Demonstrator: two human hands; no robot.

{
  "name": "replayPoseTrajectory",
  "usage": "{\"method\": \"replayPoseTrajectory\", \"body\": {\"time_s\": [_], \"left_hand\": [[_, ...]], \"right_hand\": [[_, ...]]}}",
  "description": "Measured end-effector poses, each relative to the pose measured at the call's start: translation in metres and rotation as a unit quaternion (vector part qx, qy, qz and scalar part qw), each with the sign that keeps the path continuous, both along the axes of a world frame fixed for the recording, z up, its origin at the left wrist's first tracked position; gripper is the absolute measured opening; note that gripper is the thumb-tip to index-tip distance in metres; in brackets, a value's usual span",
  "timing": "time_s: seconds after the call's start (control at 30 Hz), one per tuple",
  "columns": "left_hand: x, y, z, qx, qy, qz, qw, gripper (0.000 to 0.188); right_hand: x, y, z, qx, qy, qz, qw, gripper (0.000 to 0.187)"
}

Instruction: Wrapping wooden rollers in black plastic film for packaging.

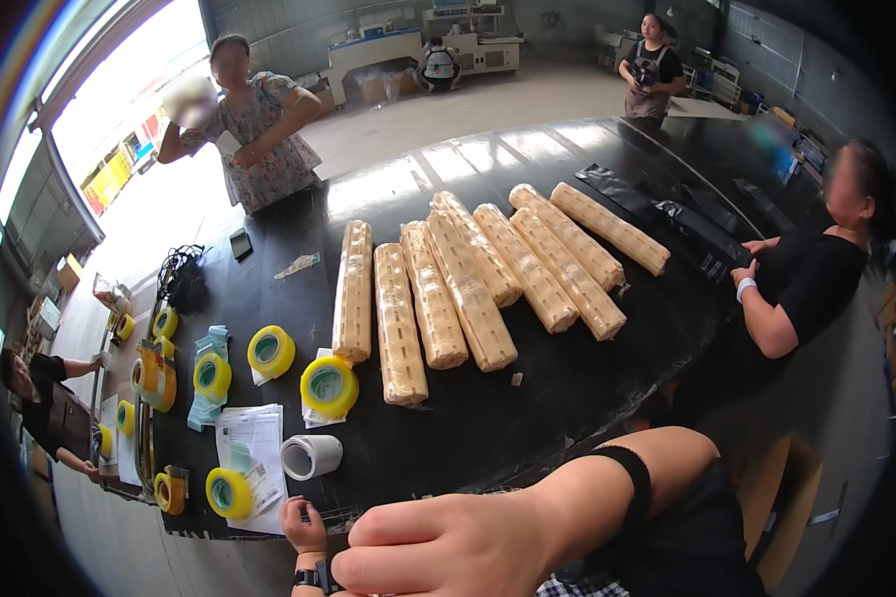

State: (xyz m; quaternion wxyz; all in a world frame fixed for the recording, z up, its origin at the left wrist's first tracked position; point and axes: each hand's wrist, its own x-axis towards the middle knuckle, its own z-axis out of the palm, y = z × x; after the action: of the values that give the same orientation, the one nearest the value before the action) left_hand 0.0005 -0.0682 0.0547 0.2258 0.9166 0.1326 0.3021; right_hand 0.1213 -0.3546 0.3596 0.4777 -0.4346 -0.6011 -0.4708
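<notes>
My right hand [423, 547] reaches across the lower edge of view, its fingers curled and their tips hidden. It overlaps my left wrist beside a dark wristwatch [321, 575]; whether it grips the watch I cannot tell. Beyond it, by the table's near edge, my left hand [304, 524] has loosely curled fingers, and no object shows in them. A roll of white labels [312, 456] lies closest to my left hand. Several cream-coloured rolls [468, 289] in clear film lie side by side across the middle of the black table [508, 428].
Yellow tape rolls [330, 387] and printed papers [252, 448] are spread over the left side, with tape dispensers [153, 376]. A phone [240, 244] and black cables [181, 279] lie farther back. At right a person handles black plastic bags [702, 239]; another person [254, 139] stands across the table.
</notes>
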Motion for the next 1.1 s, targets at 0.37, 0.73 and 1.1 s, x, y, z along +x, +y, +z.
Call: {"method": "replayPoseTrajectory", "body": {"time_s": [0.37, 0.73, 1.1], "left_hand": [[0.113, -0.105, 0.066, 0.047, -0.008, -0.128, 0.991, 0.025], [0.322, -0.098, 0.050, 0.091, 0.149, -0.108, 0.979, 0.072], [0.440, -0.030, 0.004, -0.033, 0.286, 0.018, 0.958, 0.075]], "right_hand": [[0.064, -0.101, -0.002, 0.051, 0.090, 0.046, 0.994, 0.084], [0.173, -0.193, -0.079, -0.426, 0.293, -0.017, 0.856, 0.046], [0.206, -0.290, -0.266, -0.433, 0.484, -0.538, 0.537, 0.082]]}}
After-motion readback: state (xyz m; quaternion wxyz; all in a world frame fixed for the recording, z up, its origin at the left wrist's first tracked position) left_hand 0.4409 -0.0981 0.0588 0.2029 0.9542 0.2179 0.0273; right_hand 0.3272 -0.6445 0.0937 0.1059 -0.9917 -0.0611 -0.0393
